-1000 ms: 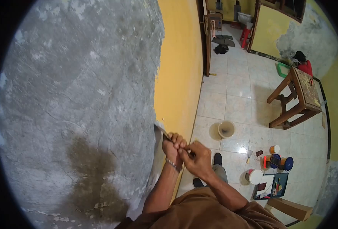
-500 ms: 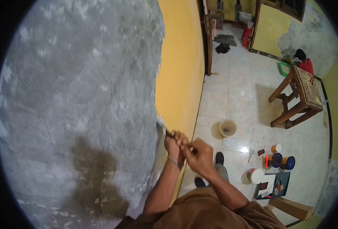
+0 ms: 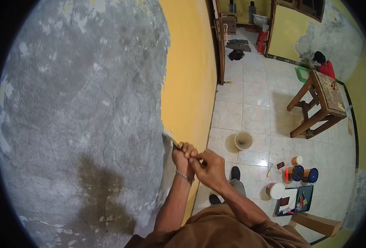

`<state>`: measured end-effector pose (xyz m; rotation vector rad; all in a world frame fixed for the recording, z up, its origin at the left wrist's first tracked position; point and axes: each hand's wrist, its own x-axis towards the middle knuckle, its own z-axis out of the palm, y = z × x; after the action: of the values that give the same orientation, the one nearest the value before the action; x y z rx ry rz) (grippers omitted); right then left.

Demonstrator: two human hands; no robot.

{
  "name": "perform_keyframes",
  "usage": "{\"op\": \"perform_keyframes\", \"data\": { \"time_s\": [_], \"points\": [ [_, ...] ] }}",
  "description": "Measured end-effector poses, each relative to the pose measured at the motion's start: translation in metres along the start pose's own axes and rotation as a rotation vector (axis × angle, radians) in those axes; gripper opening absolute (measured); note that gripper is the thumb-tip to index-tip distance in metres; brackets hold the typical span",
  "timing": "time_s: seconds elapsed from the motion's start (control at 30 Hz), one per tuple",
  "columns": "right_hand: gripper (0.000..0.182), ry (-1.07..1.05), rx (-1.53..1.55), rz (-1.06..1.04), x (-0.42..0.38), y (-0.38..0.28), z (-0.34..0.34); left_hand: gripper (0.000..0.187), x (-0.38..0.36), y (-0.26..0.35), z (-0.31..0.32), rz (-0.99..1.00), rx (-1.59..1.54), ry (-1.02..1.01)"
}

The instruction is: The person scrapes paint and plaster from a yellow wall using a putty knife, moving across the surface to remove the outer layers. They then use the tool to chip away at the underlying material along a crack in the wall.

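While we are pressing the scraper point(image 3: 169, 139) against the wall point(image 3: 88, 103), its blade is sitting right at the ragged edge where the yellow paint point(image 3: 187, 74) meets bare grey plaster. Our left hand point(image 3: 182, 158) is curling its fingers tight around the handle, and our right hand point(image 3: 208, 168) is closing over the butt end just behind it, fingers pressed together. We are judging the main risk to be a slip: if the blade is skating off the plaster, both hands are driving into the rough wall. Too steep an angle is likely gouging the plaster. Below us, a bucket point(image 3: 243, 141) and paint cans point(image 3: 303, 173) are standing on the tiled floor point(image 3: 253, 103), near our shoes.
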<state>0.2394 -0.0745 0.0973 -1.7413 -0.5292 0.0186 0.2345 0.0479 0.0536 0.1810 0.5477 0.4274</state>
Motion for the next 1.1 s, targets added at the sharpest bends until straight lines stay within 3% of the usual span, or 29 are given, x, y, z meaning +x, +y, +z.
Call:
{"op": "perform_keyframes", "data": {
  "time_s": [0.1, 0.23, 0.37, 0.47, 0.57, 0.6, 0.73, 0.77, 0.83, 0.87, 0.9, 0.97, 1.0, 1.03, 1.1],
  "points": [
    [0.011, -0.016, 0.024, -0.024, 0.007, 0.005, 0.022, 0.018, 0.016, 0.021, -0.015, -0.073, -0.059, 0.02],
    [0.012, 0.016, 0.021, 0.022, 0.013, 0.0, 0.004, 0.019, 0.012, -0.001, 0.007, 0.08, 0.099, 0.05],
    [0.011, -0.007, 0.042, -0.021, 0.01, 0.006, 0.022, 0.019, 0.01, 0.02, -0.005, -0.052, 0.021, 0.025],
    [0.015, 0.01, 0.026, 0.005, 0.007, 0.008, 0.007, 0.017, 0.007, -0.004, 0.0, 0.114, 0.149, 0.015],
    [0.013, -0.017, -0.02, -0.054, 0.012, 0.006, 0.017, 0.017, 0.029, 0.025, -0.031, -0.049, 0.144, -0.177],
    [0.013, -0.025, -0.02, -0.037, 0.01, 0.005, 0.016, 0.019, 0.017, 0.019, -0.006, -0.031, 0.025, -0.019],
    [0.014, 0.02, 0.05, 0.033, -0.002, 0.003, -0.001, 0.019, 0.005, -0.006, 0.003, 0.112, 0.19, -0.021],
    [0.015, 0.012, 0.025, 0.027, -0.003, 0.002, -0.001, 0.018, 0.003, 0.001, 0.001, 0.012, 0.094, 0.019],
    [0.015, 0.002, 0.035, 0.017, 0.01, 0.017, 0.029, 0.018, 0.037, 0.021, -0.035, -0.01, 0.175, -0.06],
    [0.016, 0.06, 0.003, -0.006, 0.019, 0.017, 0.034, 0.018, 0.042, 0.026, -0.023, -0.1, 0.212, 0.01],
    [0.016, 0.103, -0.032, -0.017, 0.02, 0.019, 0.034, 0.019, 0.037, 0.015, -0.014, -0.072, 0.183, -0.114],
    [0.015, 0.147, 0.15, -0.052, 0.016, 0.028, 0.02, 0.02, 0.035, -0.011, -0.013, 0.158, 0.458, -0.038],
    [0.015, 0.105, 0.087, -0.009, 0.001, 0.032, 0.01, 0.019, 0.03, -0.015, -0.023, 0.026, 0.314, 0.006],
    [0.015, 0.065, 0.026, 0.039, -0.015, 0.035, 0.006, 0.026, 0.026, -0.021, -0.036, 0.024, 0.341, 0.084],
    [0.016, 0.042, 0.051, 0.076, -0.045, 0.041, 0.008, 0.035, 0.012, -0.015, -0.072, -0.151, 0.191, 0.026]
  ]
}}
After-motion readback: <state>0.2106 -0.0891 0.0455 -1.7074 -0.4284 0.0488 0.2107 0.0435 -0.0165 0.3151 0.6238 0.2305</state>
